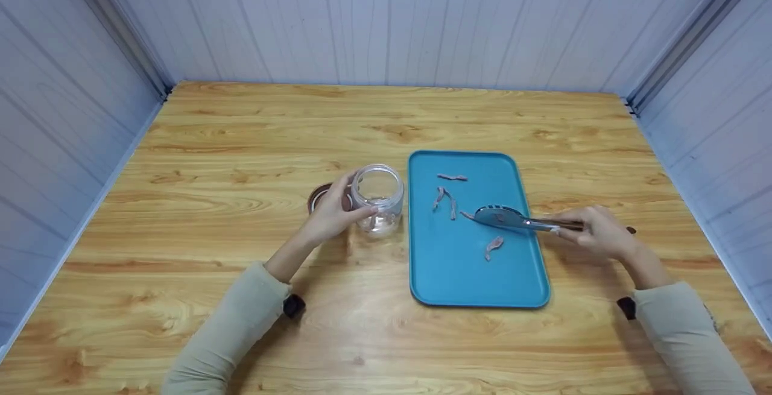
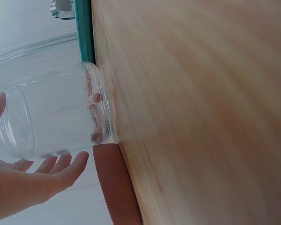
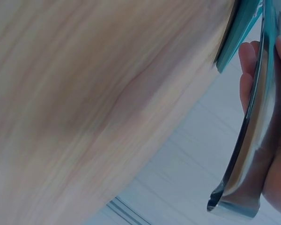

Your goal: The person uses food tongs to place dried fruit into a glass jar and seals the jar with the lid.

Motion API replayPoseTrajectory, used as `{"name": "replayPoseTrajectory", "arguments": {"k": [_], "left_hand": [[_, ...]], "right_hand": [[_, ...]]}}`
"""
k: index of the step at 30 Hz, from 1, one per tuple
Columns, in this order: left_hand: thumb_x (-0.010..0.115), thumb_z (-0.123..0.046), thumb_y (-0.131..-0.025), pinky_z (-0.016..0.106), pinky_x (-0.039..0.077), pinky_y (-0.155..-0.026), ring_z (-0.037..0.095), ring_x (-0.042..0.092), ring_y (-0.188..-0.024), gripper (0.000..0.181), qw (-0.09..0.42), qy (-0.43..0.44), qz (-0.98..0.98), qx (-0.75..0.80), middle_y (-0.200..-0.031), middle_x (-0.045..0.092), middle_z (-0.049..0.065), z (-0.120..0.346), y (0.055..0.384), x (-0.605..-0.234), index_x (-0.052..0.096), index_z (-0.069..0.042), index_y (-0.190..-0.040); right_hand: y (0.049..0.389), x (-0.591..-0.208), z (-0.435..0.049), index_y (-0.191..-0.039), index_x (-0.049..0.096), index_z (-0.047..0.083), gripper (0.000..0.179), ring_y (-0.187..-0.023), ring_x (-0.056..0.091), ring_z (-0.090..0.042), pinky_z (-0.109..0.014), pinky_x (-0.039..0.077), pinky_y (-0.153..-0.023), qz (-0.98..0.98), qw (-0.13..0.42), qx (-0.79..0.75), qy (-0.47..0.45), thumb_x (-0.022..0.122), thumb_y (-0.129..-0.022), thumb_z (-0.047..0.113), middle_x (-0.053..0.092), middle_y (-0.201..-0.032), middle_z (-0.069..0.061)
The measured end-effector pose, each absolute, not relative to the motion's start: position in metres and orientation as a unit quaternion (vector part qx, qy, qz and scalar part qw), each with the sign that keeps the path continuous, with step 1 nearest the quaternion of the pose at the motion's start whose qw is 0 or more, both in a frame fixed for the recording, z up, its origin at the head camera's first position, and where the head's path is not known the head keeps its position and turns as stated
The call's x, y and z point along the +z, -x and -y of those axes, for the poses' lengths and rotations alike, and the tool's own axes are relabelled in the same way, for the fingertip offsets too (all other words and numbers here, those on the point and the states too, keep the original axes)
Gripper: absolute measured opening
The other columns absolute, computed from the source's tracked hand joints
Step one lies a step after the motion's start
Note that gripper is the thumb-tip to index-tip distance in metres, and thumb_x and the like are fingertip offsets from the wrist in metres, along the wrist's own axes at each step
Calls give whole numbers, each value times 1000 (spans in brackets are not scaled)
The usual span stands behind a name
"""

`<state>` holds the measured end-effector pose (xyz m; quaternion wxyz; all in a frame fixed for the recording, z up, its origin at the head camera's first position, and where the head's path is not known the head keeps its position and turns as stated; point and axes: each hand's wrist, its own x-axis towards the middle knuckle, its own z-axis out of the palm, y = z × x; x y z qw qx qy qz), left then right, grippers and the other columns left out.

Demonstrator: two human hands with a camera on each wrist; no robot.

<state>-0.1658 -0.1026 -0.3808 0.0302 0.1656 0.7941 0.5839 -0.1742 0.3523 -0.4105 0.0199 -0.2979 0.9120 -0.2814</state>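
My left hand (image 1: 335,211) holds a clear jar (image 1: 379,199) standing on the table, thumb across its near side and fingers round the left. In the left wrist view a few reddish strips (image 2: 94,101) lie at the jar's bottom. On the right, my right hand (image 1: 594,232) grips shiny metal tongs (image 1: 531,224) by the handles. The broad head of the tongs is low over the blue tray (image 1: 470,283), right at the end of a thin pinkish meat strip (image 1: 467,215). Several other strips (image 1: 446,197) lie scattered on the tray.
A brown round lid (image 1: 318,197) lies on the table left of the jar, partly hidden behind my left hand. The tray stands just right of the jar on the wood-patterned table (image 1: 271,129). Pale panelled walls (image 1: 386,27) enclose the back and both sides.
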Motion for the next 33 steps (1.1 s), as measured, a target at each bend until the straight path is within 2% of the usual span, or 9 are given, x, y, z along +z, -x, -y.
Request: {"name": "replayPoseTrajectory", "arguments": {"k": [7,15,21,29,33], "left_hand": [[68,-2,-75,41,32,-92,31,39,-111,70,32,-162,-795,583,-125,38,25,103,166,-381,28,8,-131],[67,0,-76,39,35,-90,29,41,-109,69,39,-165,-783,598,-124,39,24,102,167,-382,28,8,-131],[68,-2,-75,39,38,-87,29,44,-106,69,38,-162,-791,589,-122,41,24,103,166,-381,29,8,-131],[68,-1,-75,37,36,-89,31,42,-108,69,34,-164,-791,589,-123,40,24,102,166,-380,29,9,-131],[68,0,-75,37,35,-90,31,41,-109,68,32,-165,-790,590,-123,40,24,102,166,-380,29,9,-131]], "right_hand": [[174,-414,-353,-100,68,7,22,-48,44,-5,-23,36,-42,-908,10,-291,300,63,-80,1,66,-83,-2],[172,-414,-356,-101,67,6,24,-53,48,-7,-23,40,-45,-906,13,-306,292,62,-79,-1,66,-83,-5],[169,-405,-355,-103,66,5,22,-43,39,-2,-20,34,-37,-903,25,-329,276,61,-81,1,65,-76,-7],[160,-383,-344,-100,64,-7,22,-52,51,-6,-21,40,-42,-892,14,-350,285,59,-79,-8,64,-84,-17],[165,-384,-350,-103,64,-4,22,-53,52,-6,-20,41,-43,-896,12,-340,285,60,-80,-5,65,-85,-15]]}}
